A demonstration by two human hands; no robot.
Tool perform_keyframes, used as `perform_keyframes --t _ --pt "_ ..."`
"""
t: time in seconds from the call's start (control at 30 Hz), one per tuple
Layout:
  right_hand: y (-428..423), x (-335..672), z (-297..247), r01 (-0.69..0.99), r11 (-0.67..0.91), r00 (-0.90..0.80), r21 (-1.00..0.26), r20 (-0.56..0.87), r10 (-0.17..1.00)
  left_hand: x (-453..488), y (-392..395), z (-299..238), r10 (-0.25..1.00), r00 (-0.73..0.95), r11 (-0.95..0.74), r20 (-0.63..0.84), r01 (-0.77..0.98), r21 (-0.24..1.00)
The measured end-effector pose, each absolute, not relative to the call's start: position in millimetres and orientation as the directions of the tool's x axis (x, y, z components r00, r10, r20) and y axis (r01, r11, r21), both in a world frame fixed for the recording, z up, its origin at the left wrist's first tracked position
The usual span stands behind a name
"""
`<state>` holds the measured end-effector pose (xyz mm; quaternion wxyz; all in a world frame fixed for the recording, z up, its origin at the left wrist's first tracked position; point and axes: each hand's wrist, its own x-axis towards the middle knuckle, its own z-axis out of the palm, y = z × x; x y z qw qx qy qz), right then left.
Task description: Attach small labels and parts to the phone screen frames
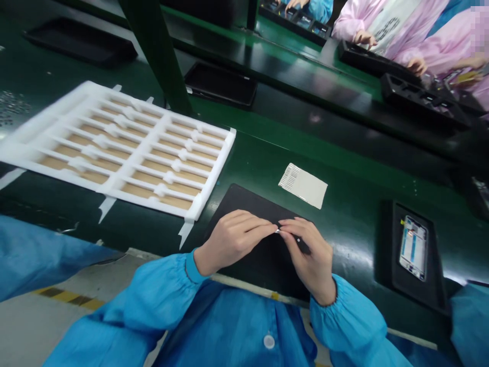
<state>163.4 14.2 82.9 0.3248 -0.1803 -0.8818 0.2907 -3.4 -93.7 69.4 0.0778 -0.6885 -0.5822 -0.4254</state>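
Over a black mat (263,270) at the bench's front edge, my two hands meet at the fingertips. Between them shows a tiny whitish piece (277,231), too small to name. My left hand (239,237) is closed in a pinch at its left side. Thumb and fingers of my right hand (308,250) pinch at its right side. Just beyond the mat lies a pale card (304,186) with rows of small strips along its left end. A small light dot sits on the mat by my right thumb.
A white foam tray (164,120) with slots is at left, tape strips at its edges. At right, a black tray (416,285) holds a phone frame (414,247). A green post (158,56) rises behind. Across the bench, people in pink and blue sleeves handle black trays.
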Motion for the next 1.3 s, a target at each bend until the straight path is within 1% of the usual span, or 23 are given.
perform_keyframes --t 0.13,0.27,0.47,0.57,0.77,0.83,0.93,1.0,1.03,1.07,1.13,1.2,1.23,1.3 --pt "17 163 90 0.164 0.682 -0.747 -0.713 0.362 0.558 -3 -94 69 0.739 -0.043 -0.306 0.672 0.868 0.392" --pt "16 163 91 0.189 0.638 -0.74 -0.747 0.319 0.592 -3 -94 68 0.744 -0.042 -0.304 0.667 0.868 0.394" --pt "12 161 87 0.19 0.51 -0.577 -0.839 0.325 0.749 -3 -95 68 0.746 -0.049 -0.293 0.664 0.871 0.394" --pt "11 162 86 0.167 0.503 -0.545 -0.848 0.346 0.764 -2 -94 68 0.744 -0.058 -0.289 0.666 0.87 0.399" --pt "12 163 87 0.066 0.542 -0.484 -0.837 0.449 0.752 -2 -93 69 0.737 -0.059 -0.292 0.673 0.87 0.396" --pt "16 163 87 0.054 0.48 -0.449 -0.876 0.408 0.795 -2 -93 70 0.736 -0.061 -0.291 0.675 0.871 0.396" --pt "27 163 86 -0.003 0.302 -0.396 -0.953 0.279 0.875 -2 -93 70 0.737 -0.067 -0.29 0.672 0.868 0.404" --pt "31 165 86 -0.043 0.27 -0.354 -0.962 0.267 0.896 -2 -94 70 0.738 -0.07 -0.289 0.671 0.866 0.409" --pt "32 166 87 -0.036 0.299 -0.337 -0.954 0.293 0.895 -1 -94 70 0.737 -0.073 -0.288 0.671 0.865 0.41" --pt "31 167 89 -0.016 0.361 -0.327 -0.932 0.346 0.879 -1 -94 69 0.738 -0.074 -0.288 0.671 0.865 0.412" --pt "28 169 93 0.029 0.54 -0.335 -0.841 0.5 0.798 -1 -93 69 0.739 -0.074 -0.288 0.67 0.864 0.413" --pt "23 171 99 0.052 0.705 -0.408 -0.707 0.63 0.661 -2 -93 68 0.743 -0.072 -0.286 0.666 0.865 0.412" --pt "21 172 101 0.054 0.766 -0.469 -0.641 0.661 0.586 -2 -93 68 0.743 -0.071 -0.285 0.666 0.866 0.41" --pt "19 174 106 0.055 0.848 -0.603 -0.527 0.66 0.449 -3 -93 68 0.739 -0.068 -0.285 0.671 0.87 0.402"
